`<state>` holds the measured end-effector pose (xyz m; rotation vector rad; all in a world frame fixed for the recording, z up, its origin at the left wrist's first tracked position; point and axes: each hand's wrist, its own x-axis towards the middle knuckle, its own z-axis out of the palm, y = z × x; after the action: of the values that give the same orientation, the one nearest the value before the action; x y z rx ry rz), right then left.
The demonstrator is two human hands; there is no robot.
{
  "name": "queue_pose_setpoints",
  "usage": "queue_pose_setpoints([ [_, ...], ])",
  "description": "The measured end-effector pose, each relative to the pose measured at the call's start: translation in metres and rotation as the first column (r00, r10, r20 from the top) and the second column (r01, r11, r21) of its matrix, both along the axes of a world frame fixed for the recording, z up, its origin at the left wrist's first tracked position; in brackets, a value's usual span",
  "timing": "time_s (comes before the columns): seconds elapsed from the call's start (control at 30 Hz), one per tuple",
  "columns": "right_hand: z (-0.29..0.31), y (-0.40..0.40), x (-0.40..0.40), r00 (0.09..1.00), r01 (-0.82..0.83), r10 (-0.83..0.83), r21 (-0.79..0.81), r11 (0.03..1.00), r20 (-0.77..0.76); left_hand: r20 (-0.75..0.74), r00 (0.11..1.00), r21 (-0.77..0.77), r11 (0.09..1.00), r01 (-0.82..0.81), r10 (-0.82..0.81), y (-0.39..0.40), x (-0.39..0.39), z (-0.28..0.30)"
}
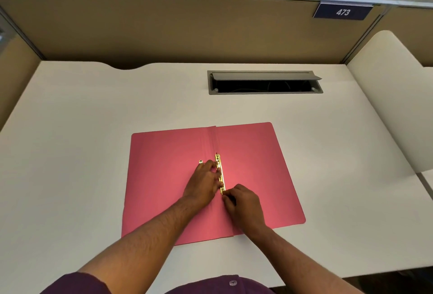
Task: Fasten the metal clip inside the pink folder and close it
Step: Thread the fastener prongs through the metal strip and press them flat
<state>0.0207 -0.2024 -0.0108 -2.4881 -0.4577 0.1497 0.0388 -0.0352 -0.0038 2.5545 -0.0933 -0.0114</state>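
Observation:
The pink folder [253,165] lies open and flat on the white desk [93,141]. A gold metal clip [219,172] runs along its centre fold. My left hand [202,182] rests on the left leaf, its fingertips pressing against the clip's middle. A small metal end piece [200,161] pokes out just above that hand's fingers. My right hand [243,204] sits below and right of the clip, thumb and fingers pinched at the clip's near end. The lower part of the fold is hidden under both hands.
A grey cable hatch [264,83] with its lid raised is set into the desk behind the folder. Tan partition walls [164,29] enclose the desk, one bearing a sign "473" [342,12]. A curved white panel [389,97] stands at the right.

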Motion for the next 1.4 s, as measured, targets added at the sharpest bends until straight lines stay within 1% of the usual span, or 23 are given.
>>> queue_pose_setpoints([
  [0.1,0.0,0.005,-0.002,1.0,-0.009,0.009,0.011,1.0,0.003,0.005,1.0,0.024,0.999,0.027,-0.027,0.0,0.0,0.001],
  [0.23,-0.001,0.007,-0.005,1.0,-0.021,0.021,-0.001,1.0,0.007,-0.006,1.0,0.016,1.0,0.012,-0.012,0.0,-0.001,0.0],
  [0.5,0.0,-0.005,-0.002,0.999,0.025,-0.024,-0.021,0.999,0.04,-0.022,0.999,0.028,0.999,0.031,-0.03,0.002,-0.001,0.003],
  [0.6,-0.001,-0.001,-0.004,0.999,0.037,-0.035,-0.043,0.998,0.026,-0.04,0.999,0.022,1.0,0.019,-0.018,0.002,-0.001,0.003],
  [0.73,0.0,0.006,-0.005,0.997,0.079,-0.08,-0.032,0.996,-0.009,-0.037,0.999,0.031,0.999,0.012,-0.011,0.0,0.0,0.004],
  [0.87,0.0,0.01,-0.006,0.997,0.073,-0.074,-0.031,0.997,-0.035,-0.019,0.999,0.045,0.999,0.03,-0.029,0.0,0.001,0.005],
  [1.0,-0.004,0.009,-0.012,0.999,0.024,-0.026,-0.042,0.999,-0.037,-0.035,0.999,0.05,0.998,0.037,-0.035,0.001,0.001,0.004],
  [1.17,-0.006,-0.005,-0.012,0.998,0.063,-0.062,-0.041,0.997,0.01,-0.058,0.998,0.023,1.0,-0.003,0.004,0.001,0.0,0.001],
  [1.4,-0.004,-0.011,-0.01,0.999,0.04,-0.04,-0.022,0.999,-0.004,-0.033,0.999,0.036,0.999,-0.013,0.014,0.0,-0.006,-0.003],
])
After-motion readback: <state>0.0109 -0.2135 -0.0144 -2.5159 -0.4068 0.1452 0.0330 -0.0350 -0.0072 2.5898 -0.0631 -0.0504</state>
